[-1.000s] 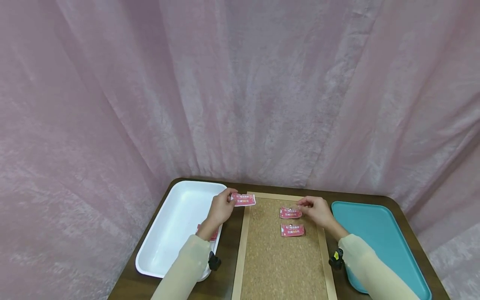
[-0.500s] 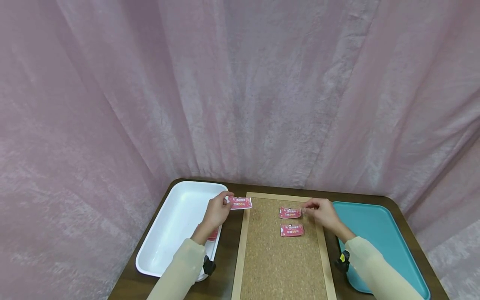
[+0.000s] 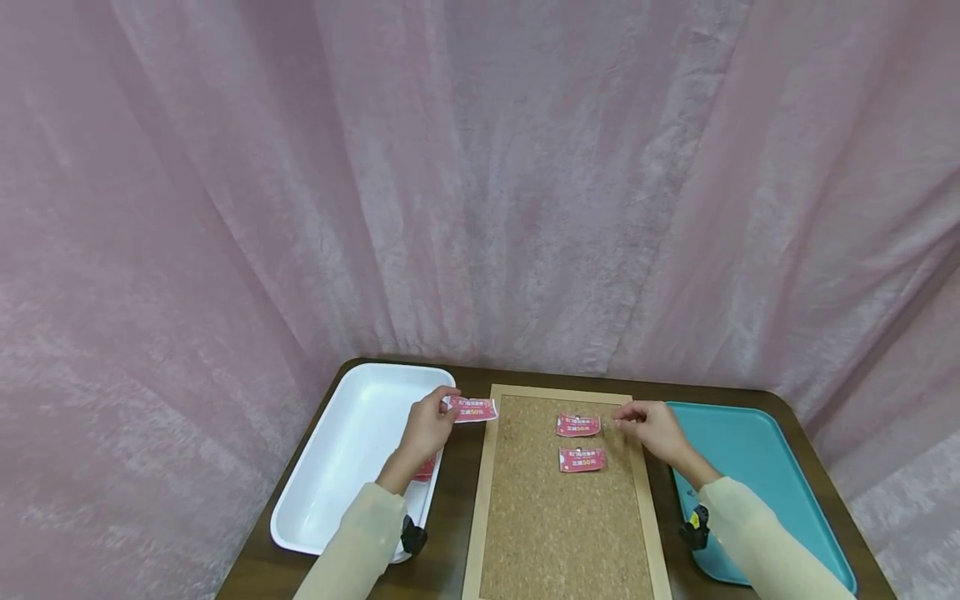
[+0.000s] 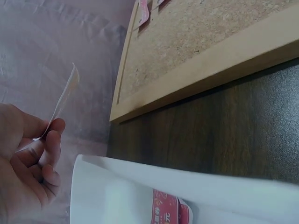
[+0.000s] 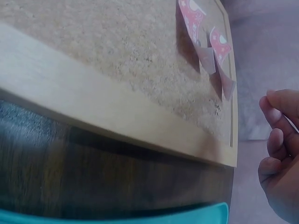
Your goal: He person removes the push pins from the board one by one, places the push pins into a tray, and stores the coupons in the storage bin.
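Note:
My left hand (image 3: pixel 428 427) pinches a pink and white paper coupon (image 3: pixel 473 409) by its left end, over the gap between the white tub (image 3: pixel 303 500) and the cork board (image 3: pixel 562 525). In the left wrist view that coupon (image 4: pixel 67 91) shows edge-on between thumb and fingers. Two similar coupons, an upper one (image 3: pixel 578 426) and a lower one (image 3: pixel 582 460), are fixed to the board at their top edges. My right hand (image 3: pixel 660 429) hovers over the board's upper right edge, thumb and index tips together, other fingers curled. Whether something tiny lies between those tips cannot be seen.
More pink coupons (image 4: pixel 166 207) lie in the white tub, partly hidden by my left arm in the head view. A teal tray (image 3: pixel 780 483) stands right of the board, with tiny dark bits (image 3: pixel 691 492) near its left edge. A pink curtain (image 3: pixel 480 183) hangs behind.
My left hand has drifted left and slightly down with its coupon, away from the board's top left corner. My right hand has drawn off to the right from the upper coupon.

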`<act>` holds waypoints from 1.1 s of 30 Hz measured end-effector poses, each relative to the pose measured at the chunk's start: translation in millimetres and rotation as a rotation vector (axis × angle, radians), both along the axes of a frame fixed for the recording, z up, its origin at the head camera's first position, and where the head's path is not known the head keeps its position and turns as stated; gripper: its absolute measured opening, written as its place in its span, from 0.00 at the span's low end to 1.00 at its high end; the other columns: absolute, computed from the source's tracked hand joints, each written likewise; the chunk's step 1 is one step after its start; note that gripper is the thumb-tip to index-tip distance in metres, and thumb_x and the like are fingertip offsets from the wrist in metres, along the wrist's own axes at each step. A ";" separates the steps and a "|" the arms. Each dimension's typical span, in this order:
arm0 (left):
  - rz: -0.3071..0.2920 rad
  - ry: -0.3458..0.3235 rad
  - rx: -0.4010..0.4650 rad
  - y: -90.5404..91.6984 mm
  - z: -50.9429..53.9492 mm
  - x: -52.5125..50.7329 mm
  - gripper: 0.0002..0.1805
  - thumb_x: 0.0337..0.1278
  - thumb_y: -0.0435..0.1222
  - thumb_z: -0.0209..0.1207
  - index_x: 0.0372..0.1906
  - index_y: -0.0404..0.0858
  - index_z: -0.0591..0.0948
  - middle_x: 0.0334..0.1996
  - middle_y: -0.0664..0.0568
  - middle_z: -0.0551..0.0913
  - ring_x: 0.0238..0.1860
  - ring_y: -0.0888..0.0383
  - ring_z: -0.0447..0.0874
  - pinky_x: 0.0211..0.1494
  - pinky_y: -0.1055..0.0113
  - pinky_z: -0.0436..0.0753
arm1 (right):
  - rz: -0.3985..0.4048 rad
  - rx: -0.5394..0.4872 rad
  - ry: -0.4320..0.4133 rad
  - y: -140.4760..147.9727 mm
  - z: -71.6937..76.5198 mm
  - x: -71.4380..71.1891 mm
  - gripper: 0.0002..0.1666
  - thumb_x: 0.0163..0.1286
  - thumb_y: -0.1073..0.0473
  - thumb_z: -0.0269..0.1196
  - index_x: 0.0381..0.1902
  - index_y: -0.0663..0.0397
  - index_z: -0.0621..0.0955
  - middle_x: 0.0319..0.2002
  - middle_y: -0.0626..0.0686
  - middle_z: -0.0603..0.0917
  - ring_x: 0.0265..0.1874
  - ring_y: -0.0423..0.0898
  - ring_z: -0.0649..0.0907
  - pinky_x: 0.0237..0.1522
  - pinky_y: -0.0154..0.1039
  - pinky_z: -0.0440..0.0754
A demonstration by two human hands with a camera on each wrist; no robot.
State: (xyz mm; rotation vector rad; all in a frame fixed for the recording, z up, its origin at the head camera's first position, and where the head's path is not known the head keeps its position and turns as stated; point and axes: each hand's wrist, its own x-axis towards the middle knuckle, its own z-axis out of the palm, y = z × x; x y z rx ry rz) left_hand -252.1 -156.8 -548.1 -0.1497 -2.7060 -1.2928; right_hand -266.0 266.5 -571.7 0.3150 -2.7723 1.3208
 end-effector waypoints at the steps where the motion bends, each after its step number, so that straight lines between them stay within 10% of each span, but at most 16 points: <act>1: 0.001 0.000 -0.003 -1.2 -0.6 0.3 0.18 0.67 0.27 0.63 0.60 0.36 0.84 0.24 0.54 0.74 0.17 0.64 0.67 0.20 0.71 0.67 | 0.000 0.002 -0.003 0.9 0.1 0.4 0.06 0.69 0.69 0.70 0.42 0.66 0.90 0.37 0.58 0.91 0.28 0.39 0.78 0.28 0.34 0.76; 33: 0.099 -0.017 -0.023 -31.4 -9.6 7.7 0.17 0.68 0.28 0.63 0.58 0.38 0.85 0.23 0.53 0.76 0.22 0.61 0.69 0.27 0.67 0.70 | -0.047 0.030 -0.019 41.9 -16.0 14.1 0.06 0.71 0.68 0.69 0.44 0.65 0.89 0.37 0.55 0.90 0.32 0.40 0.82 0.32 0.36 0.81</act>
